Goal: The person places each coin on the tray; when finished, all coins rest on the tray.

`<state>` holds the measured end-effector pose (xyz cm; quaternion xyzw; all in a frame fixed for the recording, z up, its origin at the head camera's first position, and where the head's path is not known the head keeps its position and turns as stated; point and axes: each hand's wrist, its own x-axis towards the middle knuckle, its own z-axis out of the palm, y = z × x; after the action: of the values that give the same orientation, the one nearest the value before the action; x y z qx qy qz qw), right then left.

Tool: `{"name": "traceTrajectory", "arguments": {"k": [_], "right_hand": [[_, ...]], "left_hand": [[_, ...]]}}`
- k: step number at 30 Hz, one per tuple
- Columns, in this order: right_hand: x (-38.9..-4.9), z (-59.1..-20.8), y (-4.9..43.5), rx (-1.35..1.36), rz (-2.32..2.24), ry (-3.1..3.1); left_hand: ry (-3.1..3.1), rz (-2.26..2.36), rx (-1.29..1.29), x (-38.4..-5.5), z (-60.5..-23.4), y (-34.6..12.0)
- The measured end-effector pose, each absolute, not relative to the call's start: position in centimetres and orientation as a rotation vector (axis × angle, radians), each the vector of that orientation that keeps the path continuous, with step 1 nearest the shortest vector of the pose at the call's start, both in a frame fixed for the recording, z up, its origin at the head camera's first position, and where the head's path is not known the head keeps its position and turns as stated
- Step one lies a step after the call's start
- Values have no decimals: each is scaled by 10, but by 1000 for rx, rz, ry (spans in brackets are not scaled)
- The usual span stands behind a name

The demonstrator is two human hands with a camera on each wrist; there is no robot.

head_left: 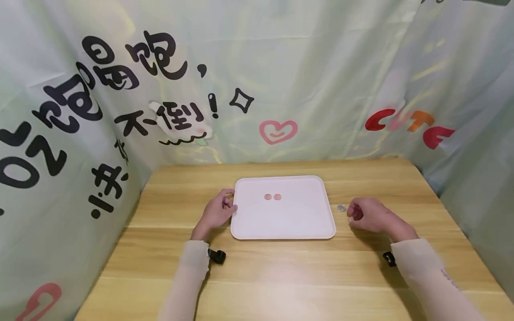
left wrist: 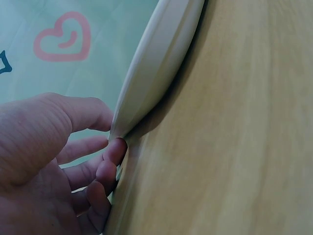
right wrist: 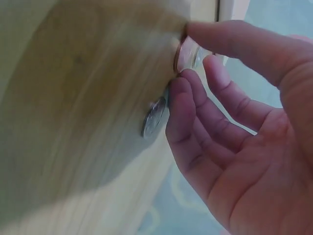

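Observation:
A white tray [head_left: 283, 218] lies on the table with two copper-coloured coins, a left coin [head_left: 267, 197] and a right coin [head_left: 277, 197], side by side on it. My left hand [head_left: 217, 209] holds the tray's left edge, thumb on the rim and fingers against its side. To the right of the tray is my right hand [head_left: 371, 215], fingers curled down to the table. In the right wrist view its thumb and fingertips pinch a copper coin [right wrist: 183, 55]. A silver coin [head_left: 341, 207] lies between tray and hand; another silver coin [right wrist: 154, 117] sits beside the fingers.
The wooden table [head_left: 277, 276] extends around the tray. A printed cloth [head_left: 321, 89] hangs behind it and at both sides. Each wrist wears a small black camera, the left camera [head_left: 217, 256] and the right camera [head_left: 389, 259].

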<state>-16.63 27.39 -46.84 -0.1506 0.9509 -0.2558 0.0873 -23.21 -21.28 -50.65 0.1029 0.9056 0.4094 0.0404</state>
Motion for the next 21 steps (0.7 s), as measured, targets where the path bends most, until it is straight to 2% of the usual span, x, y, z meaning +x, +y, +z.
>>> {"name": "traceTrajectory", "arguments": {"k": [8, 21], "right_hand": [[-170, -479, 253, -376, -815, 2828], [-164, -471, 262, -407, -672, 2804]], "left_hand": [[2807, 1163, 362, -241, -492, -239], [2754, 1246, 353, -238, -508, -218]]}}
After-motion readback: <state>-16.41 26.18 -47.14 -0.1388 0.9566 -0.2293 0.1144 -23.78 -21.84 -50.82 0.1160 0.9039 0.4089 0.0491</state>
